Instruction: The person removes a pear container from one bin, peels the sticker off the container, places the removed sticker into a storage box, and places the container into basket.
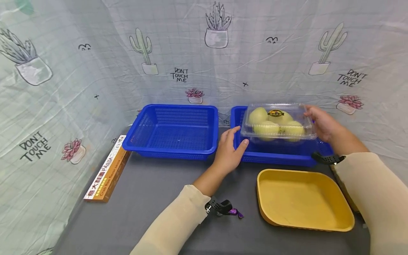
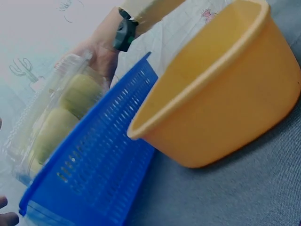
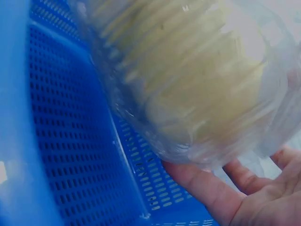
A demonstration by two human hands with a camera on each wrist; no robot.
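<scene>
A clear plastic clamshell box (image 1: 278, 122) with several pale yellow-green round fruits (image 1: 258, 116) in it is held level, close over the right blue basket (image 1: 277, 158). My right hand (image 1: 322, 124) grips the box by its right end; in the right wrist view, the fingers (image 3: 202, 186) lie against its lower edge. At the box's left end is my left hand (image 1: 227, 150), thumb and fingers spread apart with nothing between them. That hand overlaps the basket's left rim in the head view. Only its fingertips (image 2: 7, 217) enter the left wrist view.
Left of my left hand stands another blue basket (image 1: 172, 154). A yellow tub (image 1: 302, 202) stands in front of the right basket. A pasta box (image 1: 106, 170) lies at the far left. A small purple wrapped item (image 1: 236, 212) lies near my left wrist. Behind hangs a printed curtain (image 1: 236, 63).
</scene>
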